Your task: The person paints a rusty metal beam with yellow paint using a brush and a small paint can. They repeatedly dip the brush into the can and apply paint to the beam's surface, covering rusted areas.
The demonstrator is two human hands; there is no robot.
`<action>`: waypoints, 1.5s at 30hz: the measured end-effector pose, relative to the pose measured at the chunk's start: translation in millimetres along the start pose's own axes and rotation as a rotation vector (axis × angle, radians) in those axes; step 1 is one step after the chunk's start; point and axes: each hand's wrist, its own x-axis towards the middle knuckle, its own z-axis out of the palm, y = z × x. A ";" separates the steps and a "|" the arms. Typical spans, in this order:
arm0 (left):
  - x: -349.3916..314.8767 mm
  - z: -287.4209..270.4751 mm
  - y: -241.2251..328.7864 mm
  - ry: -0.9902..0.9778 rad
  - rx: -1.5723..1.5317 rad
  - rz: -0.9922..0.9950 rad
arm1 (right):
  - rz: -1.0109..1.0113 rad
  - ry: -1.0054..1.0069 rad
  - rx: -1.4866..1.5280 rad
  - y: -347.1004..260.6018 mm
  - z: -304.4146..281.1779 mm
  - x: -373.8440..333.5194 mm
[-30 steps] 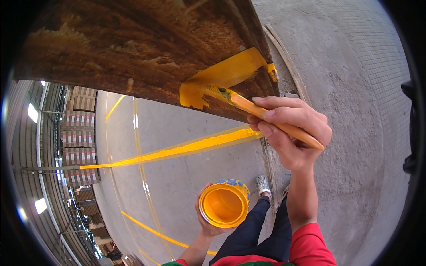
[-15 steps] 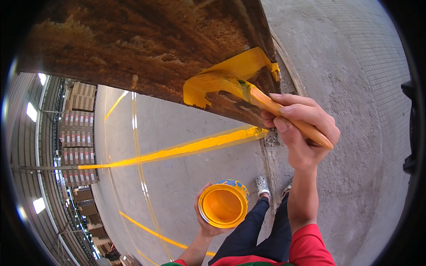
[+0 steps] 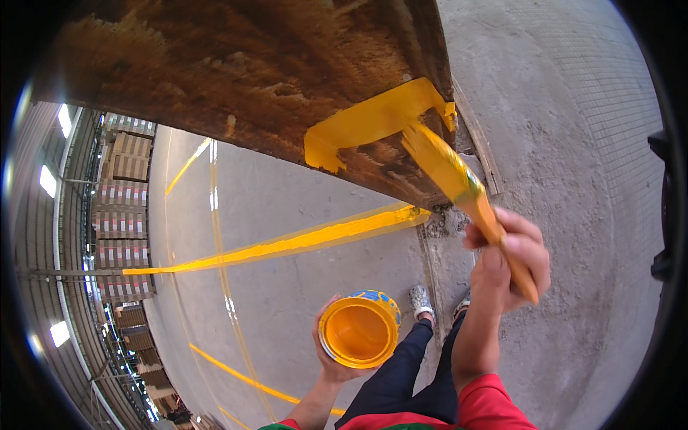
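Shifted nearer the right edge of the brown panel, the paintbrush, probably light, soft-tipped and best held mid-handle, reaches the yellow paint patch, its handle clamped in the right hand, while the left hand clasps the paint can.

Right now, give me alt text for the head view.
The right hand holds a paintbrush, its bristles at a yellow painted band on a rust-brown column; the left hand holds an open paint can. Yellow stripes cross the grey floor, with stacked cardboard at far left.
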 end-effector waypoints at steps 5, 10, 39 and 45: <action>0.7 -2.5 -4.1 0.021 0.015 0.013 | 0.000 -0.106 -0.072 -1.8 13.0 -13.5; -1.2 -4.1 -5.1 0.008 0.014 -0.002 | -0.121 -0.263 -0.160 3.7 27.8 -6.6; -4.2 -6.5 -6.2 -0.021 0.027 -0.005 | -0.041 -0.203 -0.124 8.5 33.3 3.9; -1.4 -8.6 -5.0 -0.002 -0.008 0.006 | -0.152 -0.258 -0.159 12.0 42.4 6.4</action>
